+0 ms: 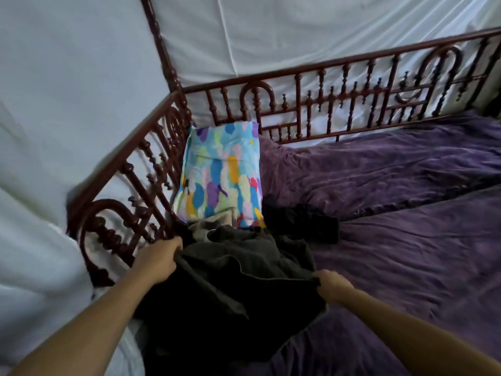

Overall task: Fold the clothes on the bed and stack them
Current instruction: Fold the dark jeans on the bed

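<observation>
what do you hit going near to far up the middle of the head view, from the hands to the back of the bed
Dark garment held by left hand and right hand → colourful pillow → wooden bed rail → white curtain

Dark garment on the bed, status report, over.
Left hand and right hand each grip dark garment, still bunched. Black clothing waits beyond. Colourful pillow close behind.
</observation>
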`<action>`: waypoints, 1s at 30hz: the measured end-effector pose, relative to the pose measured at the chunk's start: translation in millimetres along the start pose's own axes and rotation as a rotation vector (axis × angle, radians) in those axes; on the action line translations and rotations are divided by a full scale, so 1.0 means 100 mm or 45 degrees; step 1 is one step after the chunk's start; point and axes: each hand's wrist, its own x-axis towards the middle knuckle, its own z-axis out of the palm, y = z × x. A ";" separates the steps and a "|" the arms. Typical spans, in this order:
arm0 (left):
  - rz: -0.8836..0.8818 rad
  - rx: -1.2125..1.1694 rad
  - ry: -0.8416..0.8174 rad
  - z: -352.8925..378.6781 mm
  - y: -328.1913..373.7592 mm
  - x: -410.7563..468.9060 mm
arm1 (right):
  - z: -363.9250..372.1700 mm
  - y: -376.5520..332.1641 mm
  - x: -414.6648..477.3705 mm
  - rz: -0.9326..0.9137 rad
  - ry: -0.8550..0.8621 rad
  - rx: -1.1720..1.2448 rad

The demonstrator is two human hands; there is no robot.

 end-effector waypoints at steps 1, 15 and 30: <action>0.009 0.032 -0.137 0.23 0.01 -0.01 | 0.12 0.06 0.04 0.004 -0.124 -0.079; 0.084 -0.406 -0.293 1.29 0.58 2.28 | 0.26 0.10 1.56 0.306 -0.032 0.213; 0.277 -0.400 -0.466 1.84 -0.23 1.85 | 0.56 -0.54 2.90 0.202 -0.075 0.083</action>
